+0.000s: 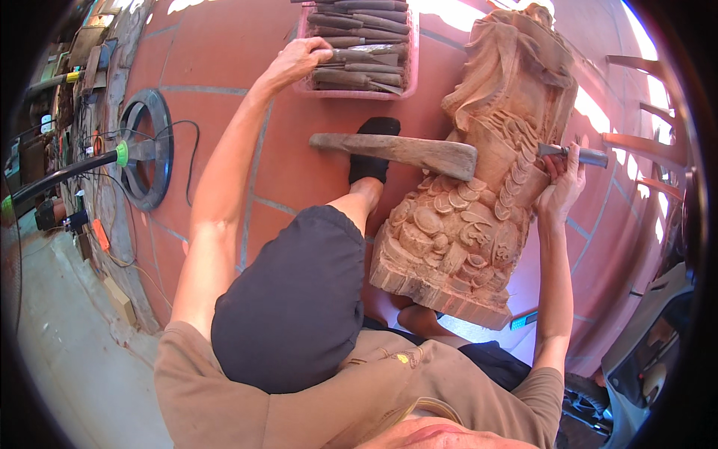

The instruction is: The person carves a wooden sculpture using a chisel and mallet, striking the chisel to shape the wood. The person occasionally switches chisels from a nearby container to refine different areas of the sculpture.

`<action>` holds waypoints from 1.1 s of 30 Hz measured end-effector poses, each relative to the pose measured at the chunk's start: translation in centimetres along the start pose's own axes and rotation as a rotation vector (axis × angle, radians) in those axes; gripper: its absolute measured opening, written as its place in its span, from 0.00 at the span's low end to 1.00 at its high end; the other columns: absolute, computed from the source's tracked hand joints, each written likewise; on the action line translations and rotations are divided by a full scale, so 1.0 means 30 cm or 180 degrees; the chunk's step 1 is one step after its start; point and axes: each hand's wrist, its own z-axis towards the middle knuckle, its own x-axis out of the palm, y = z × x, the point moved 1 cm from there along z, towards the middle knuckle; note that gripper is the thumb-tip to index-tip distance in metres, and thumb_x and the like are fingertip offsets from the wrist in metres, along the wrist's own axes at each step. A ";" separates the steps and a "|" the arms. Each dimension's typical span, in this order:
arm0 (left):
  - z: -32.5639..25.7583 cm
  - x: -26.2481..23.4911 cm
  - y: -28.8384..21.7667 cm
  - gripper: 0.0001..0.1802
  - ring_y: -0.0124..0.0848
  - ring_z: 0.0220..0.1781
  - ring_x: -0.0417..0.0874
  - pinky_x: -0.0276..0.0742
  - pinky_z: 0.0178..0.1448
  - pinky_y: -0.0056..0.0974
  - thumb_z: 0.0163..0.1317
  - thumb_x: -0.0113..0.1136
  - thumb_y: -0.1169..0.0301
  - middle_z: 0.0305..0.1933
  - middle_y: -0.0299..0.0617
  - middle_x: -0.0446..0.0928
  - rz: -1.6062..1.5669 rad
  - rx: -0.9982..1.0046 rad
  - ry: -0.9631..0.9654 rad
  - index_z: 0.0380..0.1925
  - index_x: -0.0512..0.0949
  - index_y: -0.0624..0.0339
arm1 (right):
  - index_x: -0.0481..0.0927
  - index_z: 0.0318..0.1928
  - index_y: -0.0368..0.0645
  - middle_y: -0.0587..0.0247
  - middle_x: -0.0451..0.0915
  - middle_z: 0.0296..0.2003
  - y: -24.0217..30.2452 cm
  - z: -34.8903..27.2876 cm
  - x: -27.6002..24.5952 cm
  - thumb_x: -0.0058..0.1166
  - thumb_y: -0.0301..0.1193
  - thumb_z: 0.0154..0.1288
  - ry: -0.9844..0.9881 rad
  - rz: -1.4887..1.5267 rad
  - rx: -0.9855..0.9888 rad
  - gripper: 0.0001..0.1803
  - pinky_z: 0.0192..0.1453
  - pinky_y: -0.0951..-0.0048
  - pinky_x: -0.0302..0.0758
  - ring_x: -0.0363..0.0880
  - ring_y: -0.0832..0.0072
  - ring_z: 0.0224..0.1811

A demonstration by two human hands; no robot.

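Observation:
A carved wooden statue (516, 97) lies on the floor in front of me, its base with rounded, coin-like carvings nearest my body. My right hand (562, 183) is closed around a chisel (592, 157) at the statue's right side. A wooden mallet (389, 150) has its thick end against the carving, and its other end points left over my dark-socked foot. At the far left, my left hand (303, 61) reaches to a pink basket (351, 94) of several carving chisels (370, 21). Its fingers pinch the end of one chisel in there.
Red tiles (209, 120) form the floor. A fan's round black base (146, 150) with a pole and cords stands at the left. Wooden legs (643, 150) jut in from the right. A phone-like device (523, 320) lies by the statue's base.

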 end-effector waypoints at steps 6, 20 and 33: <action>-0.004 0.064 -0.038 0.21 0.43 0.65 0.71 0.68 0.64 0.57 0.62 0.64 0.58 0.63 0.35 0.76 0.0677 0.0221 -0.0357 0.54 0.79 0.47 | 0.58 0.73 0.44 0.66 0.74 0.42 -0.008 0.004 -0.007 0.56 0.35 0.73 0.0018 0.0008 0.0014 0.34 0.44 0.72 0.83 0.80 0.76 0.39; -0.052 0.160 -0.104 0.30 0.43 0.61 0.73 0.69 0.60 0.51 0.48 0.73 0.69 0.57 0.41 0.74 0.1424 0.0906 -0.0465 0.52 0.72 0.56 | 0.55 0.74 0.45 0.64 0.74 0.45 -0.006 0.006 -0.003 0.57 0.36 0.73 0.0058 0.0000 -0.0028 0.36 0.43 0.74 0.82 0.80 0.76 0.40; -0.032 0.167 -0.060 0.19 0.49 0.56 0.76 0.76 0.57 0.49 0.56 0.69 0.64 0.52 0.48 0.74 0.1071 0.1217 -0.0698 0.42 0.74 0.61 | 0.58 0.74 0.45 0.66 0.75 0.40 -0.005 0.003 -0.006 0.58 0.37 0.72 -0.0030 -0.0037 0.0000 0.36 0.42 0.74 0.81 0.79 0.77 0.38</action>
